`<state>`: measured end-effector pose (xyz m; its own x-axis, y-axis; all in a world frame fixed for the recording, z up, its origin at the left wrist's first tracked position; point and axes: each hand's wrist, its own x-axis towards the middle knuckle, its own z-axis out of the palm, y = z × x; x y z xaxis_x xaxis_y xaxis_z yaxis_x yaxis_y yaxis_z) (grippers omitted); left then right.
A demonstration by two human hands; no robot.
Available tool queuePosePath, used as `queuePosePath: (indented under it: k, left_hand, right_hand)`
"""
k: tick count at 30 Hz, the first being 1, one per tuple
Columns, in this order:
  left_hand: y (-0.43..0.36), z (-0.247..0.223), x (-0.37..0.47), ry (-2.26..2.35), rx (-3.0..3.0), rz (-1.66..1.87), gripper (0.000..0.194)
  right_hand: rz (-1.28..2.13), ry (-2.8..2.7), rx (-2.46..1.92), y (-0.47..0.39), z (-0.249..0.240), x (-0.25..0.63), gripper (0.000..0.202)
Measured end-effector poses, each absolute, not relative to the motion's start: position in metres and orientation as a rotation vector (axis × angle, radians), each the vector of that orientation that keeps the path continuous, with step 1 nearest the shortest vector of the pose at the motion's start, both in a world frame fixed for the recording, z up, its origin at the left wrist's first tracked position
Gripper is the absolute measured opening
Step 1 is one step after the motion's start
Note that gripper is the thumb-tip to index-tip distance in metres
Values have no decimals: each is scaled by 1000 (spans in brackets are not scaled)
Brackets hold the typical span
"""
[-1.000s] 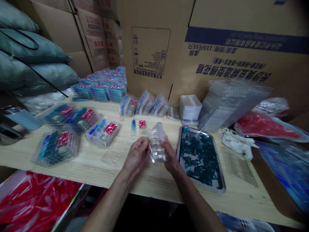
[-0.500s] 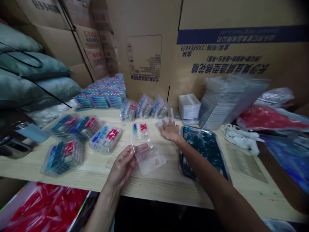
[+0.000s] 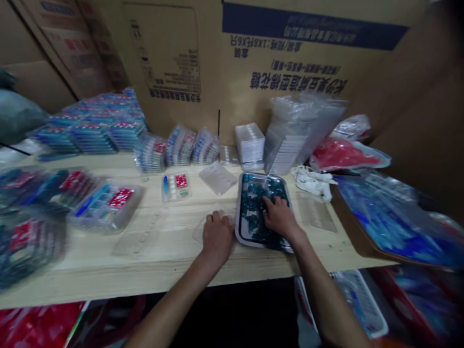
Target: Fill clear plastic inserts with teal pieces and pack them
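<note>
On the pale wooden surface (image 3: 152, 266), we see the right hand (image 3: 278, 215) half-curled, fingertips among teal pieces (image 3: 250, 203) in a silver-rimmed tray (image 3: 238, 212); whether it pinches one, we cannot tell. Just beside that tray, the left hand (image 3: 218, 234) bends its fingers over a clear plastic piece (image 3: 198, 234), its grip hidden from us.

The tray (image 3: 248, 226) is being flanked on the left by a plastic insert (image 3: 217, 178) and a filled case (image 3: 176, 187), on the right by gloves (image 3: 312, 181); behind it, stacked inserts (image 3: 250, 146) are being backed by a carton (image 3: 235, 72).
</note>
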<state>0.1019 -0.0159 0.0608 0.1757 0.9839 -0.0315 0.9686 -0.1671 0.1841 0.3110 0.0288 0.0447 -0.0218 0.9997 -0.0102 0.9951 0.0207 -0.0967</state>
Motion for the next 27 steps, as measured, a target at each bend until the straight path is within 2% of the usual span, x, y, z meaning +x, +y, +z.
queuePosePath:
  k: [4,12,16,20,23,27]
  left_hand:
    - [4,79,120,1945,2332,222,30]
    - [51,53,153,1333,2690,171,30]
    - [52,47,155,1341,2633,255,32]
    - [50,54,154,1329,2515,331,26]
    - [53,57,153,1304,2422,481,18]
    - [60,48,149,1264,1972,861,5]
  right_hand:
    - [201,-2165,-1909,29,35,311,47]
    - [280,-1774,-1685,29,19,316,26]
    - [333,-1646,-1602,29,22,324,25]
    - [338,-1627,-1653,28,28,326,24]
    - [412,-1586,-1655,27,27,326,27]
    - [749,-1399,-1463,27,24,324,28]
